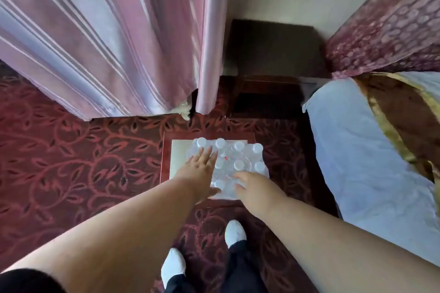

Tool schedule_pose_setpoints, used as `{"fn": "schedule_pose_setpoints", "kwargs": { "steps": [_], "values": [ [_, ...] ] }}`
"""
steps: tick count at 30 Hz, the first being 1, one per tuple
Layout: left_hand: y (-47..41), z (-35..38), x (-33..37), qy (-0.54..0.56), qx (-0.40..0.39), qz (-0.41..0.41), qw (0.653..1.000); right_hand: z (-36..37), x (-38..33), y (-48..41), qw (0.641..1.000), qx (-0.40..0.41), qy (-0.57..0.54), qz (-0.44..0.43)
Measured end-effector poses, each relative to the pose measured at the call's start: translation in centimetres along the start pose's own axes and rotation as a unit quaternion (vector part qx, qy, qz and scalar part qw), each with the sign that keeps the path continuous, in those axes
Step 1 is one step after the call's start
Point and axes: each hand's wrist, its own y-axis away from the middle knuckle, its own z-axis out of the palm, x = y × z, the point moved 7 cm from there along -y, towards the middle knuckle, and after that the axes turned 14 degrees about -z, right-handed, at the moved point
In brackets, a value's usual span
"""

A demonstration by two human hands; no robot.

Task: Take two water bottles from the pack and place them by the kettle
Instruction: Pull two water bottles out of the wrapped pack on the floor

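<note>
A pink striped curtain (107, 38) fills your upper left, a bed (371, 162) with white bedding runs down your right, and patterned red carpet (71, 162) covers the floor between them. You stand over a low stool (176, 162) with a pale top and red-brown frame, and the pack (240, 164) of water bottles sits on it, white caps up (the clear wrap blurs the bottle bodies). Your left hand (200, 171) lies flat on the pack's left side, fingers spread and thumb reaching toward the near edge; it grips nothing. Your right hand (252, 185) rests on the near right corner with fingers curled down onto the wrap; you cannot tell whether it pinches anything. Your white-socked feet (234, 233) stand just below the stool.
</note>
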Motion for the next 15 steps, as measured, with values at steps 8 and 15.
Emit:
{"fn": "schedule_pose_setpoints", "kwargs": {
  "steps": [8,15],
  "values": [
    [-5.3,3.2,-0.8,0.038,0.024,-0.013,0.999,1.5,1.0,-9.8,0.987,-0.117,0.099,-0.053],
    [-5.6,3.8,-0.9,0.02,0.03,-0.019,0.999,3.1,0.1,-14.1,0.956,-0.197,0.206,-0.068]
  ]
}}
